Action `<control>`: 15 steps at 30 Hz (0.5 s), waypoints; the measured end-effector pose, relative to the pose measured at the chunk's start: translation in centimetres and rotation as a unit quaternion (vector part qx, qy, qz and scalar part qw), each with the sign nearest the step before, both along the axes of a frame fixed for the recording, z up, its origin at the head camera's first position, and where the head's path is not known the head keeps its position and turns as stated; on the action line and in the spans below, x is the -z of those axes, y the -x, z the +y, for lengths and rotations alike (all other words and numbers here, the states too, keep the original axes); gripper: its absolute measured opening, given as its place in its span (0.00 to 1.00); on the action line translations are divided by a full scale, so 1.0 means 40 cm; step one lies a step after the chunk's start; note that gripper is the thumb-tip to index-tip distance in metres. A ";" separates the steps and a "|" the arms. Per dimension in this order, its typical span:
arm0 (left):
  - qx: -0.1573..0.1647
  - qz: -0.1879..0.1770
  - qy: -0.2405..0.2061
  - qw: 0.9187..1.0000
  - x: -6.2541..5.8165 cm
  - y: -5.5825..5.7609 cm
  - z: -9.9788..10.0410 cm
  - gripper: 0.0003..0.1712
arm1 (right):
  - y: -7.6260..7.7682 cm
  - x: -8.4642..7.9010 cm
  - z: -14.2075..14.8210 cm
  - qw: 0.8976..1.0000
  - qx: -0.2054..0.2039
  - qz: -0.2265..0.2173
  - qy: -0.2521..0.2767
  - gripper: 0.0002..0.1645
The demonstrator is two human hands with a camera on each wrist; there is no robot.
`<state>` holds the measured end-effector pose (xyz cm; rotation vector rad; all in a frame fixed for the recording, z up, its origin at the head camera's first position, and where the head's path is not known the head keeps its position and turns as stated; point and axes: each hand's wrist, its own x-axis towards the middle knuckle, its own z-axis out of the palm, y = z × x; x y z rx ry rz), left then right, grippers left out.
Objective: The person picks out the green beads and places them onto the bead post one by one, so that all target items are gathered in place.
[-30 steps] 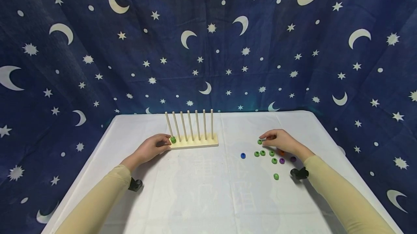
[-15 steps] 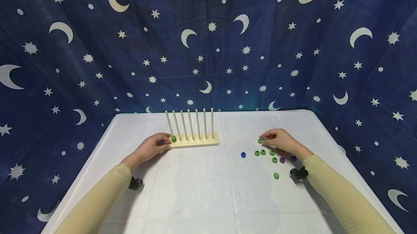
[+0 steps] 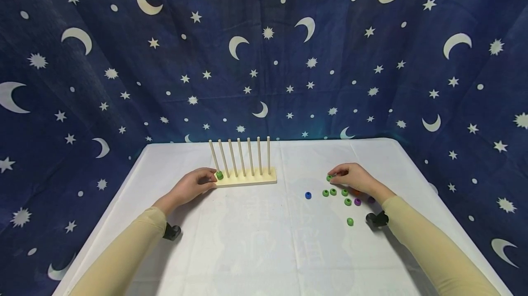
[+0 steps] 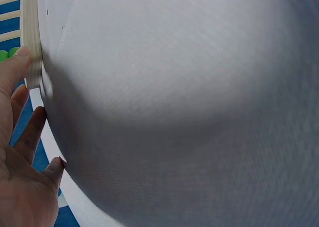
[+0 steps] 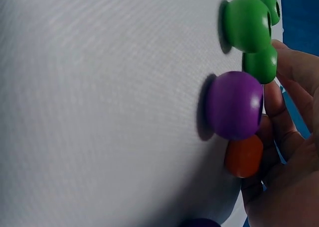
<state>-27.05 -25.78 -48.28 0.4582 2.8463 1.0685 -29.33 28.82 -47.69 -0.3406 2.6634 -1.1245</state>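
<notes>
Green bead [image 3: 328, 178]: on the right side of the tabletop [image 3: 251, 241], at the far edge of the loose beads; whether it is lifted cannot be told.
Right hand [image 3: 354, 178]: bead apparently pinched between thumb and fingers; contact hidden in the wrist view.
Pinch: best made across the bead's sides, hole left uncovered; light pressure should do, as glossy round sides could slip.
Neighbours: orange bead [image 5: 244, 156] and purple bead [image 5: 234, 105] close by the palm side; best lifted straight up so nothing is nudged or rolled.
Other loose beads: blue bead [image 3: 308, 195] set apart, nearest the rack [image 3: 251, 180].
Rack: stood upright, leftmost peg [image 3: 214, 156] threaded with what look like two green beads [image 3: 219, 175], low at the base.
Left hand [image 3: 187, 188]: rack's left end gripped by thumb and fingers.
Steadying: base best pressed down evenly, fingertips held off the pegs.
</notes>
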 end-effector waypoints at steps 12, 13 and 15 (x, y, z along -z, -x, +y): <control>0.007 0.007 -0.001 1.000 0.001 0.000 -0.002 0.05 | 0.001 0.005 0.005 1.000 -0.007 -0.017 0.005 0.19; 0.007 0.007 -0.002 1.000 0.001 0.000 -0.002 0.05 | 0.001 0.006 0.005 1.000 -0.008 -0.017 0.004 0.19; 0.008 0.008 -0.003 1.000 0.000 0.000 -0.002 0.05 | 0.003 0.007 0.005 1.000 -0.006 -0.018 0.002 0.19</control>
